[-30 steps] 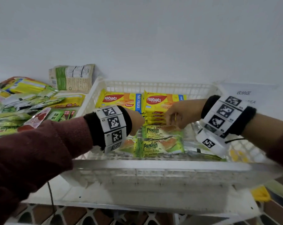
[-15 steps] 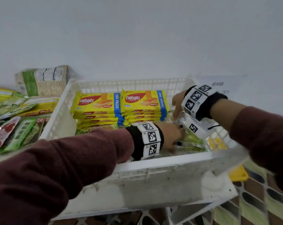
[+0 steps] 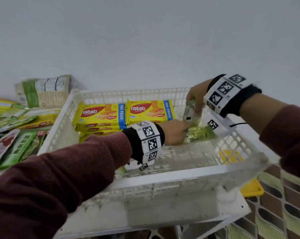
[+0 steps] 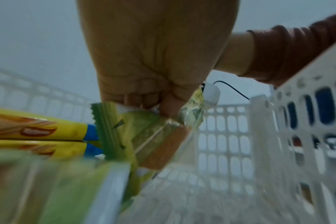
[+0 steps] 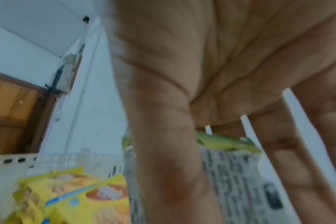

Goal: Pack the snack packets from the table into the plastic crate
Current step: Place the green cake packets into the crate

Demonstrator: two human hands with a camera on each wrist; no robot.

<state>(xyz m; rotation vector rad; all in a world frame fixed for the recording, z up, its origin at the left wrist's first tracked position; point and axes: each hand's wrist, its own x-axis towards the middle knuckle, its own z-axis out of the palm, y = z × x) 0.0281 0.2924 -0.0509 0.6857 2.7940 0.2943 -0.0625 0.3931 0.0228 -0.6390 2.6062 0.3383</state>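
Observation:
The white plastic crate [image 3: 171,176] holds two stacks of yellow nabati wafer packets [image 3: 101,114] along its back left. Both hands are inside at the back right. My left hand [image 3: 183,131] reaches across and grips green snack packets [image 3: 199,135] lying on the crate floor. The left wrist view shows my left hand [image 4: 163,109] with its fingers and thumb curled round the green packets [image 4: 125,131]. My right hand [image 3: 195,109] holds another green packet [image 3: 189,111] upright by its top edge. In the right wrist view its printed back [image 5: 230,174] sits between thumb and fingers.
Loose green and yellow snack packets [image 3: 16,149] cover the table left of the crate. A beige and green bag [image 3: 42,92] leans against the wall behind them. The crate's right end overhangs the table corner, with a yellow object [image 3: 251,188] and tiled floor below.
Both hands have moved from the crate's middle to its right end. The green packets went with the left hand, and the right hand now holds one packet upright.

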